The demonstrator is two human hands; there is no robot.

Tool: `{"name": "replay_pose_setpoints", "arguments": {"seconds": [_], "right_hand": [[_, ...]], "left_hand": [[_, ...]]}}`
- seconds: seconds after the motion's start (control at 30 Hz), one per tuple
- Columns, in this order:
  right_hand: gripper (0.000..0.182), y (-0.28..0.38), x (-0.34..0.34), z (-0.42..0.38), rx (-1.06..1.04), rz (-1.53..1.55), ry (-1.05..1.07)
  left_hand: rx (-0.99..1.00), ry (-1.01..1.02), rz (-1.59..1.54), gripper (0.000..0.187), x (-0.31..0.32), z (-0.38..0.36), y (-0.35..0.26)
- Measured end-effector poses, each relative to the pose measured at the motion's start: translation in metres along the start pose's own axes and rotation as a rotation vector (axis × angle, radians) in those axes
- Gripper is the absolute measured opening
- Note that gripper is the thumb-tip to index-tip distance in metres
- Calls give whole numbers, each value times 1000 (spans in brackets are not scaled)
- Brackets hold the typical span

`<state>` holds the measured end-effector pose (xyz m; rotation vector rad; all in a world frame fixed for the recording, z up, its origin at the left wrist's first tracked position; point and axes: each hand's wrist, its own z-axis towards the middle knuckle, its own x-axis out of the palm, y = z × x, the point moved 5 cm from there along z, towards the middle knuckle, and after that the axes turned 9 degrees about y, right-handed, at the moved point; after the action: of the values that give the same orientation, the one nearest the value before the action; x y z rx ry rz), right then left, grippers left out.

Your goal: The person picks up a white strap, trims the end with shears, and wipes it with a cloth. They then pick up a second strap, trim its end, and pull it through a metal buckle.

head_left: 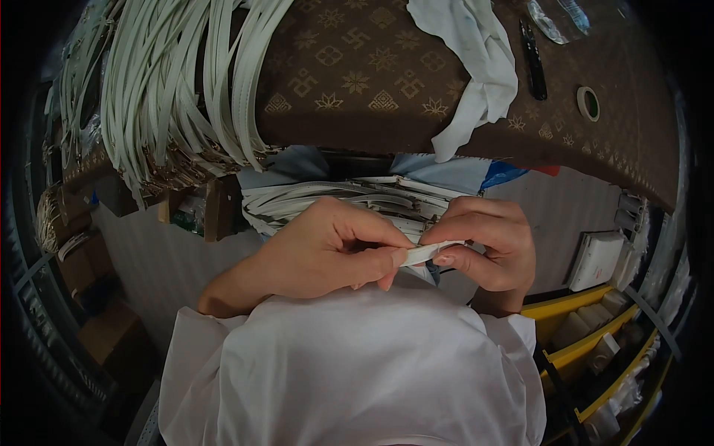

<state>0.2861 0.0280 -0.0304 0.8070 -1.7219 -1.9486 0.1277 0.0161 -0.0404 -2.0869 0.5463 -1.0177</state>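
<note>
Close to my chest, my left hand (338,249) and my right hand (487,241) pinch a short stretch of white strap (428,253) between thumbs and fingers. The fingertips of both hands nearly meet on it, and much of the piece is hidden by them. Below and beyond my hands, across my lap, lies a bundle of white straps (297,202). Its far end goes under my right hand.
A brown patterned cloth (357,74) covers the table ahead. Many white straps (160,82) hang over its left edge. On it lie a white cloth (483,82), a black cutter (532,63) and a tape roll (588,103). Yellow bins (565,320) stand at right.
</note>
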Motion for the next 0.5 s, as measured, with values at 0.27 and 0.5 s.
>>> {"name": "replay_pose_setpoints", "arguments": {"seconds": [0.27, 0.5], "right_hand": [[20, 3, 2, 3, -11, -17, 8], [20, 2, -2, 2, -17, -30, -32]], "left_hand": [[-2, -61, 51, 15, -3, 4, -2], [-8, -5, -239, 21, -6, 5, 4]]}}
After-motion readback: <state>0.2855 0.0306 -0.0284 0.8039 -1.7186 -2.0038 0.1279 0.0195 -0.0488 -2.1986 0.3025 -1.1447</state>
